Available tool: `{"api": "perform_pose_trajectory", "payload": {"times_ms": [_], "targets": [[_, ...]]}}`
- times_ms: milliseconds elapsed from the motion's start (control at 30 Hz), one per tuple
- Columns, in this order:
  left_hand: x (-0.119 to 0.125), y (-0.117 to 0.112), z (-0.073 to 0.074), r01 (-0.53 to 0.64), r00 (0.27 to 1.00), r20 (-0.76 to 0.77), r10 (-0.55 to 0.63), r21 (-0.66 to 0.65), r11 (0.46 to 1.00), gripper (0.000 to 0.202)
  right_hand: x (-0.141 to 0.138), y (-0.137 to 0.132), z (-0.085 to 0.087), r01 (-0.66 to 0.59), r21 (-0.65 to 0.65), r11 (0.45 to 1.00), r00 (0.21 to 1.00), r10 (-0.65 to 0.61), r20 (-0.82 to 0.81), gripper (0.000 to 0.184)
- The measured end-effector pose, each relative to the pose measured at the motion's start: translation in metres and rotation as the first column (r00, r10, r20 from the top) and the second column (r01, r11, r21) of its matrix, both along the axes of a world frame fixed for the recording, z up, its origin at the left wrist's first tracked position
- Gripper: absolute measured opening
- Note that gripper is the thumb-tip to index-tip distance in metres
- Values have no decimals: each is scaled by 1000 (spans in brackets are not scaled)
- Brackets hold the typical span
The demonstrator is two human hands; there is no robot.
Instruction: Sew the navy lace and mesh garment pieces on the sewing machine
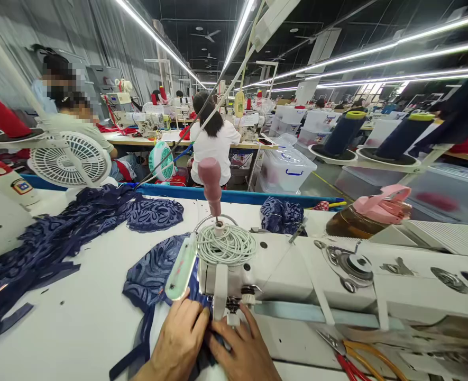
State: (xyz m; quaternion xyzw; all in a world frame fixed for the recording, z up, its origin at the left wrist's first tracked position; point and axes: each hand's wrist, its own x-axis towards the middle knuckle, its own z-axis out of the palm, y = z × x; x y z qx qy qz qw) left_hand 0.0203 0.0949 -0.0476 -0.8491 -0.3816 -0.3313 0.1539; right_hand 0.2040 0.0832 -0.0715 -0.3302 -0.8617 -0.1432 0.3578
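Observation:
A white sewing machine stretches across the right half of the white table. Under its needle head lies a piece of dark blue lace fabric. My left hand presses on this fabric just left of the needle, fingers curled and closed on it. My right hand lies on the same fabric just right of the needle, fingers bent down onto the cloth. The two hands almost touch below the presser foot.
A pile of dark blue lace pieces covers the table's left. A coiled white cord sits on the machine head. Red-handled scissors lie at the right. A white fan, thread cones and seated workers are beyond.

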Motion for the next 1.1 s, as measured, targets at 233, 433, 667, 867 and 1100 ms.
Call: {"api": "perform_pose_trajectory", "payload": {"times_ms": [233, 433, 667, 867, 1100], "targets": [[-8, -5, 1, 3, 997, 82, 2, -56, 998, 29, -3, -5, 1, -4, -5, 1000, 1000, 4, 9, 18], [-13, -10, -1, 52, 997, 55, -50, -29, 998, 34, -9, -7, 10, -55, 27, 998, 989, 58, -137, 21], [-9, -12, -3, 50, 999, 6, -50, 21, 999, 33, -13, -9, 5, -56, -45, 997, 966, 43, -255, 23], [-10, -2, 1, 111, 993, 31, -111, 13, 994, 32, -11, -5, 8, -63, 21, 998, 974, 67, -216, 26], [-6, 5, 10, 90, 994, 70, -85, -78, 993, 26, -9, -2, -4, 25, 22, 999, 989, -22, -147, 23]]}}
